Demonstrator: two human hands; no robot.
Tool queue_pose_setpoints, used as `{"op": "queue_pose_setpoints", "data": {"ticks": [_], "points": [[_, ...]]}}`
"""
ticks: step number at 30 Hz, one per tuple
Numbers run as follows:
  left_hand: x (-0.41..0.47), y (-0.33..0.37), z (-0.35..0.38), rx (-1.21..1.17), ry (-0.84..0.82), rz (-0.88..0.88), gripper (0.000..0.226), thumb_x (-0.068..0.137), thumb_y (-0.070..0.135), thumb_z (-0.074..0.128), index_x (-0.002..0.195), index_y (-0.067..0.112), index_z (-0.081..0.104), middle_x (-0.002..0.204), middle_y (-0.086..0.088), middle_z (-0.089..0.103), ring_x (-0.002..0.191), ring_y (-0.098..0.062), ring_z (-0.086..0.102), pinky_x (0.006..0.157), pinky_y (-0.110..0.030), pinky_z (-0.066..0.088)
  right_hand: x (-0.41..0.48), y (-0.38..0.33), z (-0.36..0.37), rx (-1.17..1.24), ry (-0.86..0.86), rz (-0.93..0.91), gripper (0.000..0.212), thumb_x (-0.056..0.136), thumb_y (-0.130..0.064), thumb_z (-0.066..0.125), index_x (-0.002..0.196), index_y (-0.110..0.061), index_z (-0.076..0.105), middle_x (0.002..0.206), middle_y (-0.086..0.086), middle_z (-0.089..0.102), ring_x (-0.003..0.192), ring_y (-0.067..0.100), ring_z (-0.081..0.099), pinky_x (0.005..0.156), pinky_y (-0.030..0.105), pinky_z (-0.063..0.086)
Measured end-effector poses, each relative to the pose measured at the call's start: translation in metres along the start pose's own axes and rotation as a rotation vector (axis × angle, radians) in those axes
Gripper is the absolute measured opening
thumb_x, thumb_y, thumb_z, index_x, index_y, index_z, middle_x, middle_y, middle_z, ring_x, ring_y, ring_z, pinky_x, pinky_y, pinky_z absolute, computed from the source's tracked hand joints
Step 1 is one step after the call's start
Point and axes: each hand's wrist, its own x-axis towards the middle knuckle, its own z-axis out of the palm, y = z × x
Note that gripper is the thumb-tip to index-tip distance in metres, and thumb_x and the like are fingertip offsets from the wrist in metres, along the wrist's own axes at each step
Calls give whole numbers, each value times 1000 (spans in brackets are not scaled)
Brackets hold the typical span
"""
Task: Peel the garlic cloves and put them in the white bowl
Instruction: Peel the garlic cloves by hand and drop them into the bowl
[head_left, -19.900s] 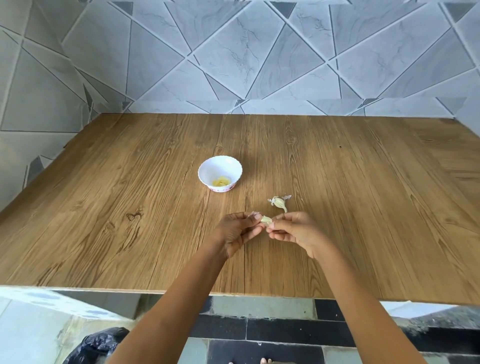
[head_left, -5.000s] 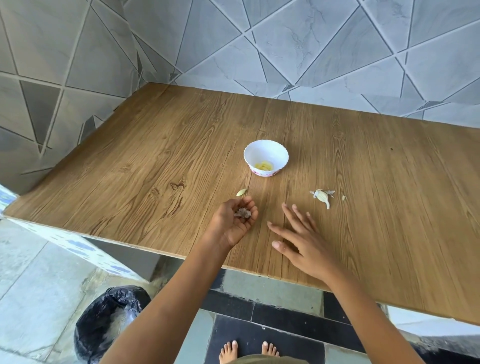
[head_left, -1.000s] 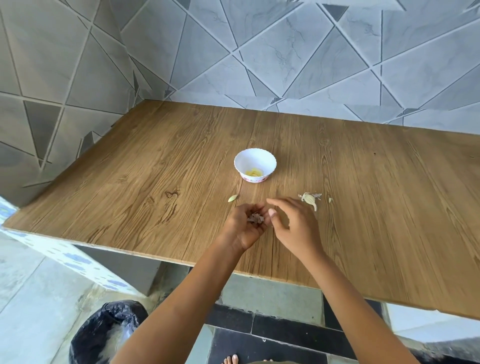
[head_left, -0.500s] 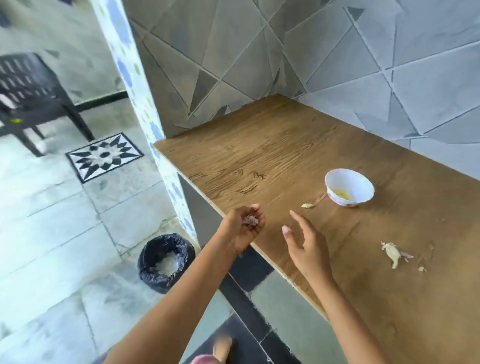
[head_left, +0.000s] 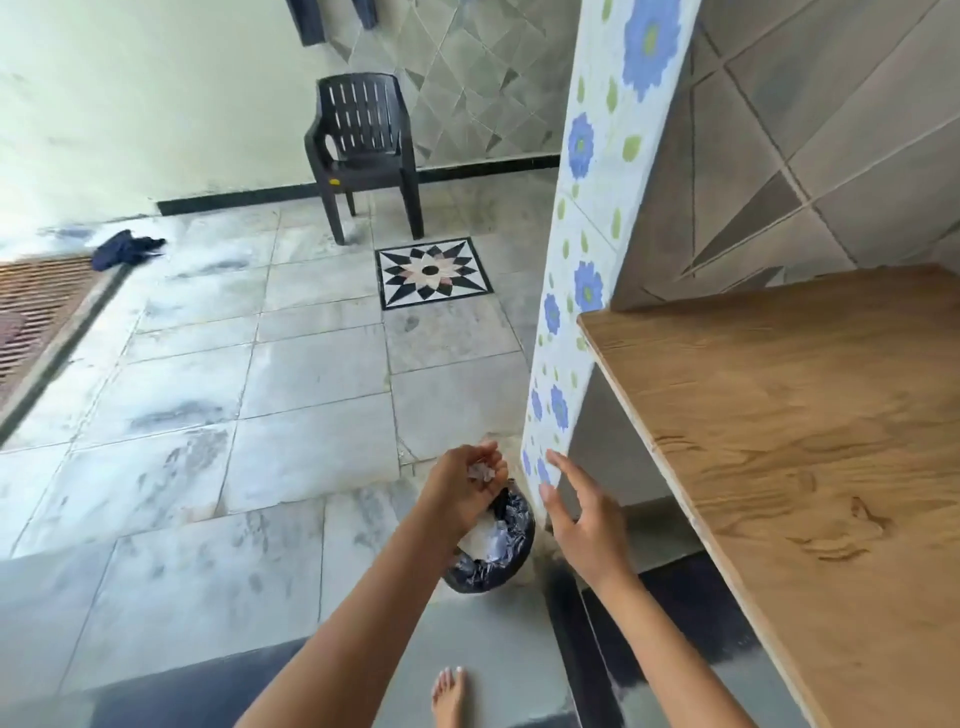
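Here, in the head view, the only piece of the garlic on show is a small heap of garlic skins (head_left: 480, 473): thin, papery flakes, pale grey-white with a faint purplish tinge, crumpled together. They lie in the palm of the left hand (head_left: 470, 486), which is turned palm up and cupped, the fingers curled loosely round the heap and the thumb on the near side. From this angle the hand sits over the far rim of a waste bin (head_left: 501, 564) on the floor (head_left: 260, 389); how high above it cannot be told.

The bin is small and round, lined with a black plastic bag whose wrinkled edge folds out over the rim. Inside it shows pale, whitish crumpled stuff (head_left: 485, 538); what it is made of is too blurred to say.

The right hand (head_left: 582, 519) is just beside the left, spread wide with straight fingers and holding nothing, its fingertips in front of the foot of a pillar (head_left: 587, 260) tiled with blue flowers. To the right runs the wood-grain worktop (head_left: 805, 441), its near corner meeting the pillar.

Farther off on the grey floor tiles stand a black plastic chair (head_left: 363, 150) and a star-patterned inlay (head_left: 432, 271), with a dark cloth (head_left: 127, 249) at the left. A bare foot (head_left: 449, 696) shows at the bottom edge.
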Motion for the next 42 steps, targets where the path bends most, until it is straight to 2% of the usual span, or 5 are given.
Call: {"op": "queue_pose_setpoints", "data": {"ticks": [19, 24, 35, 38, 42], "points": [[494, -117, -212, 257, 334, -298, 25, 98, 1, 35, 80, 1, 53, 73, -9, 47, 61, -15, 44, 41, -15, 45, 118, 380, 284, -104, -214, 285, 49, 86, -38, 47, 131, -19, 54, 129, -12, 53, 121, 3, 47, 101, 18, 35], [555, -163, -268, 466, 46, -401, 67, 95, 64, 18, 149, 26, 24, 146, 5, 28, 139, -26, 28, 115, -48, 20, 105, 458, 339, -125, -311, 332, 52, 86, -39, 45, 135, -23, 50, 136, -9, 51, 127, 6, 45, 105, 26, 38], [543, -185, -251, 133, 133, -347, 47, 102, 29, 28, 143, 7, 36, 143, -12, 45, 138, -31, 34, 106, -39, 33, 121, 457, 417, 173, -464, 574, 60, 79, -81, 15, 134, -57, 19, 156, -13, 14, 144, 3, 4, 118, 38, 1], [544, -181, -270, 147, 174, -325, 44, 100, 30, 28, 138, 13, 44, 149, -9, 37, 137, -25, 34, 111, -39, 28, 133, 469, 415, -111, -440, 612, 53, 96, -58, 12, 146, -40, 13, 158, -8, 3, 145, 9, -7, 117, 35, -7], [547, -178, -266, 150, 207, -359, 48, 100, 36, 33, 139, 10, 44, 146, -10, 41, 139, -30, 32, 114, -41, 26, 125, 460, 432, 303, -436, 563, 39, 95, -58, 24, 133, -58, 19, 154, -17, 11, 142, 0, 3, 118, 29, 1]]}}
